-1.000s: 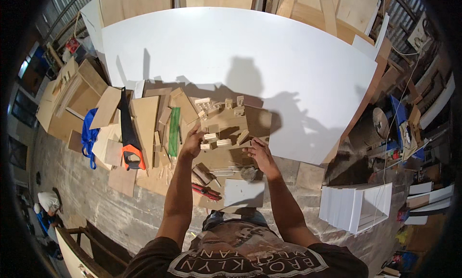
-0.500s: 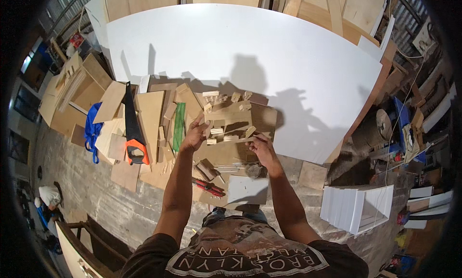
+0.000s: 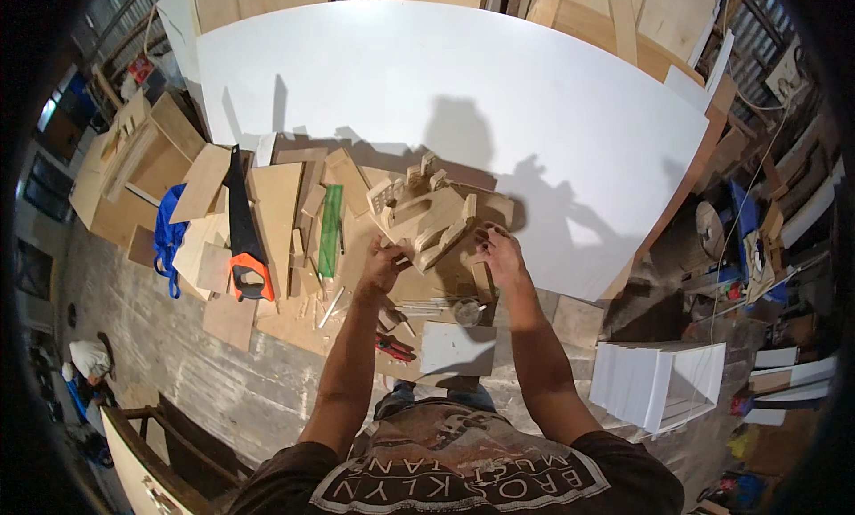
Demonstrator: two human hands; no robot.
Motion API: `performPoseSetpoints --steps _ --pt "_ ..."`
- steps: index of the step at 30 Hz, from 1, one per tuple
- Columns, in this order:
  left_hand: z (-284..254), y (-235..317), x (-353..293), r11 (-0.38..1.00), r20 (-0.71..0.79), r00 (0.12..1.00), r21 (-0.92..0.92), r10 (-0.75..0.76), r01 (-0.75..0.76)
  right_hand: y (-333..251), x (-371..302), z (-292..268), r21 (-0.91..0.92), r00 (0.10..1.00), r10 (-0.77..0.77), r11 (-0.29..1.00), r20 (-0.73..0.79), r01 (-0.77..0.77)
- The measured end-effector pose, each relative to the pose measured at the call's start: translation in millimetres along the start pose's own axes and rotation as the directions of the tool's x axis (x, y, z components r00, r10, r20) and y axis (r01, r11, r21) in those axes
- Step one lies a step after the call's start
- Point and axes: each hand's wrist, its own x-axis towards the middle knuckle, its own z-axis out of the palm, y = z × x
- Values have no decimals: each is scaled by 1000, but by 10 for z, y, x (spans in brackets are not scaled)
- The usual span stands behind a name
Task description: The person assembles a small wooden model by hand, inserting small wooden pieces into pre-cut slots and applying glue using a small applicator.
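Two hands: we have the left hand [image 3: 386, 264] at the near left corner of the wooden assembly [image 3: 441, 210], thumb and fingers seemingly grasping its edge, though part of that grip is hidden from us. The right hand [image 3: 504, 255] sits just beside the other side, fingers loosely bent and, it appears, released, with nothing visible between them.
Wooden assembly: it is ahead of us, between the hands and over the brown board [image 3: 436, 290], slantwise, one corner toward us, small shaped pieces along its edges.
Turn: half a second ago it lay nearly square to us, with both hands at its edges; now it has swung round and looks tilted. We cannot tell whether it is wholly clear of the board.
Meaning of the turn: we judge that its right side now shows better to us, and that the left hand carries most of the control.
Near us: white sticks [image 3: 423, 310], a clear bowl [image 3: 466, 313], a pale panel [image 3: 458, 347] and a red tool [image 3: 393, 347].
Left of the hands: a green strip [image 3: 329, 234], then the handsaw [image 3: 242, 216] with its orange handle.
Beyond: a large white sheet [image 3: 401, 96], with our shadows across it.
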Motion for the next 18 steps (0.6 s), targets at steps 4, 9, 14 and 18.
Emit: performPoseSetpoints --steps 4,9,14,18 --pt "-51 -367 70 992 -126 990 -108 59 -72 -44 -133 -85 -98 984 19 994 -176 -37" --pt "130 -700 170 954 -196 980 -286 32 -88 -101 -504 -695 -136 987 13 990 -159 -35" --pt "-127 -949 360 927 -225 965 -314 134 -202 -125 -999 -906 -268 941 72 949 -331 -167" --pt "2 -1046 449 941 -307 949 -298 64 -160 -169 -1399 -1368 -249 900 63 950 -432 -186"
